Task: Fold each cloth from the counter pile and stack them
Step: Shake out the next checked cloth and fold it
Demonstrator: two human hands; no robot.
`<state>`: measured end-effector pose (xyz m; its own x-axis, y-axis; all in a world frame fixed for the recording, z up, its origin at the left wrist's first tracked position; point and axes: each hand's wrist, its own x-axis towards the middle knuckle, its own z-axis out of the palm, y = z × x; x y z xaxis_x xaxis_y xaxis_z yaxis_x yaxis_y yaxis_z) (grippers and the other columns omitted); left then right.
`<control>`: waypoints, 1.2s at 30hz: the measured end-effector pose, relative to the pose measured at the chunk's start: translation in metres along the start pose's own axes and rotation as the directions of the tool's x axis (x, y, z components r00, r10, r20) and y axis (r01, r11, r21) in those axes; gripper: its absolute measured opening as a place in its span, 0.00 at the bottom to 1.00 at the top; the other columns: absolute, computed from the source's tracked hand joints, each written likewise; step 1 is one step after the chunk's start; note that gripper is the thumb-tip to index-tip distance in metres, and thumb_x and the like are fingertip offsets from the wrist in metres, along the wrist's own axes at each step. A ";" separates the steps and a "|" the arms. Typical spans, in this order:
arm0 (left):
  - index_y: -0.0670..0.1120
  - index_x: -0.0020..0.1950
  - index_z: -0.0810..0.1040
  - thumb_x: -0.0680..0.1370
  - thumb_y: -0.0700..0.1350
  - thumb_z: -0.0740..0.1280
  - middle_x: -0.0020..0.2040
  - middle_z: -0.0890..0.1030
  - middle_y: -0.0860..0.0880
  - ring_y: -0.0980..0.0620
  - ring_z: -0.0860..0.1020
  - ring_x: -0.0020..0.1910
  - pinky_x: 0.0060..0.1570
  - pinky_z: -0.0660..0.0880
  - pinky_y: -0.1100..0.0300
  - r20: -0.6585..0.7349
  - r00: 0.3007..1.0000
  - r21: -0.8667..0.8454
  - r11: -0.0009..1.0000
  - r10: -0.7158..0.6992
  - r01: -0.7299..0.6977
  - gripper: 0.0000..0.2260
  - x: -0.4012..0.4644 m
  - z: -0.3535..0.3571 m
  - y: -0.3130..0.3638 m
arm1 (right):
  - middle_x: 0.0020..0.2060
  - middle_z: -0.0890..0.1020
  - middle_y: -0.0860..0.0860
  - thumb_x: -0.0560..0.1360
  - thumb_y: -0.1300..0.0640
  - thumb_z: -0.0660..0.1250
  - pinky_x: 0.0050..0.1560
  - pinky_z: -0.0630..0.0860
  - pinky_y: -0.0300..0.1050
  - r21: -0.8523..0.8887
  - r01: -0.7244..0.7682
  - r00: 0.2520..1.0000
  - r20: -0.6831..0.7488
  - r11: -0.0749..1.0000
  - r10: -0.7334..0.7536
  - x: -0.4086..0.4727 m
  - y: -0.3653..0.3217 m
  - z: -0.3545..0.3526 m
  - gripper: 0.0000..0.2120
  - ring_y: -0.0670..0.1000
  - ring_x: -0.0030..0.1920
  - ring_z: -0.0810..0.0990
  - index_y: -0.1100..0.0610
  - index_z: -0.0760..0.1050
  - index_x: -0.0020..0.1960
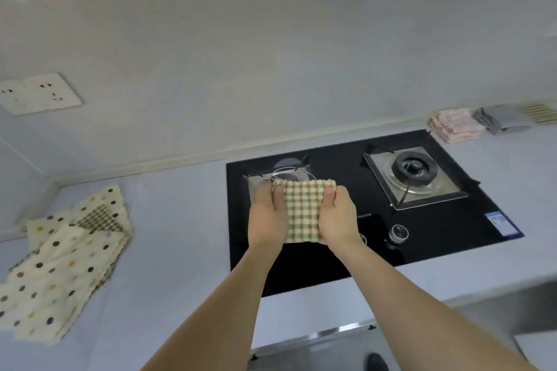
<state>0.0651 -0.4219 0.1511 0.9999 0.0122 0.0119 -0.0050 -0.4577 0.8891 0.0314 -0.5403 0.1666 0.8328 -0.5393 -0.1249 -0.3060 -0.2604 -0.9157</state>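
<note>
Checked cloth [303, 211], green and tan on cream, is hanging above the hob [373, 214], over its left burner, clear of the table [180, 250]. Both hands are holding it. The left hand [268, 217] is pinching the left edge, thumb lying on the near face. The right hand [339, 215] is gripping the right edge, fingers curling round it. The cloth is looking narrow and doubled, so the fold is judged to be well under way, though the layers cannot be counted.

Left of the hob, the pile [63, 262] of spotted cloths is lying loose and unfolded on the table; a brown checked piece is showing among them. Beyond the hob's far right corner, the stack [455, 128] of pink folded cloths is sitting against the wall, with grey cloths [500, 120] just beside it.

Step in hand, as judged: finishing the fold on the checked cloth. The next move is calling for squared edges, then a carry to the right, past the hob, to the stack, keeping the fold from springing open. Several pile cloths are waiting, so the task is judged partly done.

Writing: a blue label [501, 223] is sitting at the hob's near right corner, and small lettering is showing on the hob's glass right of the hands; neither is legible.
</note>
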 end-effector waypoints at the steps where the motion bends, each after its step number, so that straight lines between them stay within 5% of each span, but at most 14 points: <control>1: 0.51 0.52 0.70 0.83 0.54 0.54 0.40 0.77 0.48 0.49 0.76 0.38 0.36 0.73 0.54 0.021 1.000 0.008 1.000 0.013 -0.013 0.09 0.001 0.019 0.009 | 0.36 0.71 0.49 0.83 0.52 0.49 0.32 0.66 0.39 0.019 -0.010 1.000 -0.013 1.000 0.010 0.011 0.005 -0.017 0.14 0.45 0.33 0.69 0.58 0.66 0.45; 12: 0.50 0.48 0.69 0.83 0.52 0.54 0.30 0.70 0.49 0.52 0.65 0.27 0.28 0.63 0.54 0.066 0.997 -0.067 0.997 0.035 -0.030 0.09 0.014 0.221 0.136 | 0.39 0.73 0.52 0.83 0.52 0.49 0.38 0.68 0.43 0.027 -0.061 0.997 -0.051 0.998 0.062 0.157 0.049 -0.204 0.14 0.48 0.36 0.71 0.61 0.69 0.52; 17: 0.48 0.46 0.69 0.83 0.52 0.55 0.32 0.71 0.51 0.54 0.67 0.29 0.30 0.65 0.56 0.107 0.994 -0.117 0.993 0.008 0.004 0.10 0.035 0.277 0.169 | 0.46 0.78 0.53 0.83 0.49 0.51 0.42 0.74 0.45 0.101 -0.107 0.992 -0.061 0.989 0.113 0.210 0.068 -0.244 0.16 0.50 0.42 0.77 0.60 0.71 0.57; 23: 0.48 0.53 0.71 0.84 0.52 0.55 0.39 0.75 0.53 0.52 0.74 0.39 0.37 0.70 0.59 0.240 0.970 -0.190 0.979 -0.028 0.075 0.10 0.064 0.373 0.217 | 0.48 0.81 0.55 0.82 0.47 0.54 0.49 0.79 0.51 0.183 -0.244 0.967 -0.027 0.952 0.253 0.286 0.093 -0.331 0.16 0.52 0.45 0.80 0.57 0.74 0.51; 25: 0.49 0.51 0.72 0.83 0.51 0.56 0.40 0.76 0.54 0.54 0.75 0.40 0.37 0.69 0.60 0.284 0.958 -0.179 0.979 -0.039 0.093 0.08 0.073 0.415 0.234 | 0.49 0.82 0.54 0.81 0.47 0.57 0.52 0.79 0.53 0.248 -0.295 0.952 -0.005 0.923 0.306 0.318 0.107 -0.371 0.15 0.53 0.48 0.81 0.56 0.75 0.51; 28: 0.46 0.46 0.73 0.82 0.49 0.60 0.38 0.75 0.50 0.52 0.72 0.38 0.37 0.68 0.59 0.331 0.940 -0.169 0.975 -0.081 0.143 0.10 0.095 0.487 0.262 | 0.49 0.82 0.52 0.80 0.47 0.59 0.45 0.79 0.46 0.338 -0.363 0.930 0.071 0.869 0.361 0.371 0.131 -0.432 0.14 0.52 0.49 0.81 0.56 0.76 0.53; 31: 0.41 0.49 0.76 0.81 0.48 0.63 0.40 0.74 0.45 0.50 0.70 0.38 0.35 0.67 0.59 0.351 0.915 -0.216 0.933 -0.200 0.287 0.11 0.118 0.564 0.290 | 0.52 0.82 0.52 0.81 0.50 0.60 0.50 0.78 0.48 0.412 -0.442 0.896 0.172 0.797 0.408 0.425 0.157 -0.495 0.14 0.52 0.52 0.81 0.57 0.75 0.58; 36: 0.45 0.48 0.79 0.80 0.47 0.64 0.46 0.83 0.45 0.47 0.79 0.41 0.38 0.78 0.53 0.429 0.847 -0.207 0.878 -0.314 0.430 0.07 0.146 0.693 0.329 | 0.53 0.80 0.59 0.77 0.59 0.63 0.54 0.79 0.54 0.531 -0.562 0.820 0.254 0.634 0.513 0.499 0.199 -0.590 0.10 0.56 0.49 0.79 0.61 0.75 0.56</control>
<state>0.2204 -1.1870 0.1287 0.8556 -0.2270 -0.4652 0.4226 -0.2125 0.8810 0.1143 -1.3339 0.1472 0.6429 -0.3720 -0.6696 -0.4168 0.5635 -0.7133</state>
